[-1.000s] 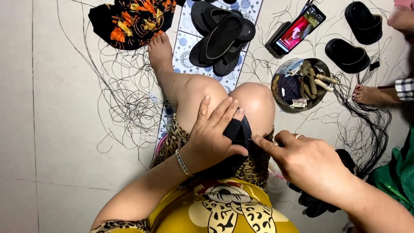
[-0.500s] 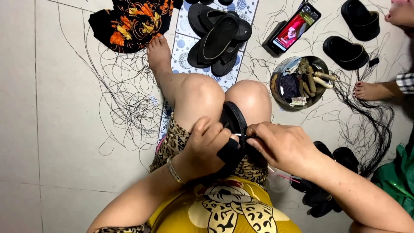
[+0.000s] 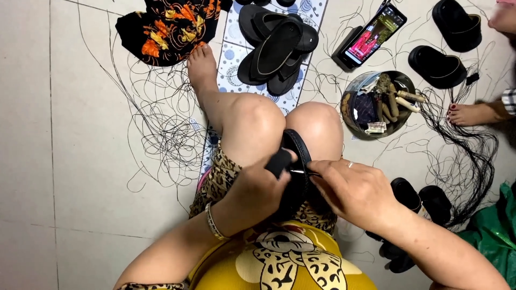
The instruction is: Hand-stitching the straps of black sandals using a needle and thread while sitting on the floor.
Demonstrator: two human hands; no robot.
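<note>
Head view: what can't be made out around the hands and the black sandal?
- Black sandal: lower part hidden under the left hand and right hand.
- What the right fingertips pinch: too small to tell.
- Round tin: contents too small to identify.
- Neighbour's foot: cut off by right edge.

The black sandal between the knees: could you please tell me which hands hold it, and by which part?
Both hands hold the black sandal: the left hand grips its strap and near edge, while the right hand pinches at the strap beside it.
</note>
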